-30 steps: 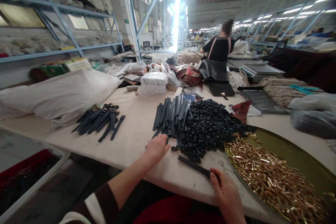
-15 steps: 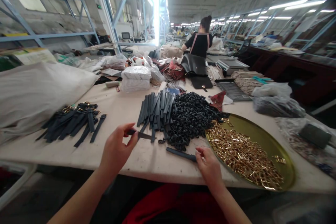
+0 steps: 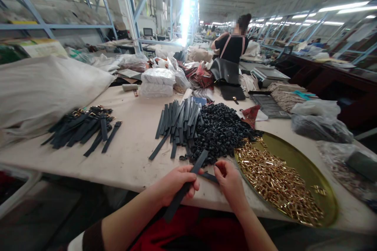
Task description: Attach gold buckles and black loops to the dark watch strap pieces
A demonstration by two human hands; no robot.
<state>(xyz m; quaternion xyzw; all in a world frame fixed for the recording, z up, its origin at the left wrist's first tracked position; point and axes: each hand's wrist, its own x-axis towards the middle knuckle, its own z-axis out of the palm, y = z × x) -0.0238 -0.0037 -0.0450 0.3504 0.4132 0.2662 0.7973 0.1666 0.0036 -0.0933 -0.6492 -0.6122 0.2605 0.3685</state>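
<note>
Left fingers gripping strap, right fingers holding second strap

Held strip: matt, smooth, leather-like
Small loops: leather-like, dull sheen
Fittings: glossy, polished metal
Round tray: smooth, softly shiny
Surface: matt, cloth-like
Wrapped bundle: crinkled, glossy clear plastic

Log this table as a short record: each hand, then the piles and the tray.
Left hand: holds a dark strap
Right hand: at the end of a second strap; grip unclear
Centre: loose straps beside a heap of dark loops
Right side: tray with gold-coloured metal pieces
Left side: pile of straps, some with gold-coloured fittings
</note>
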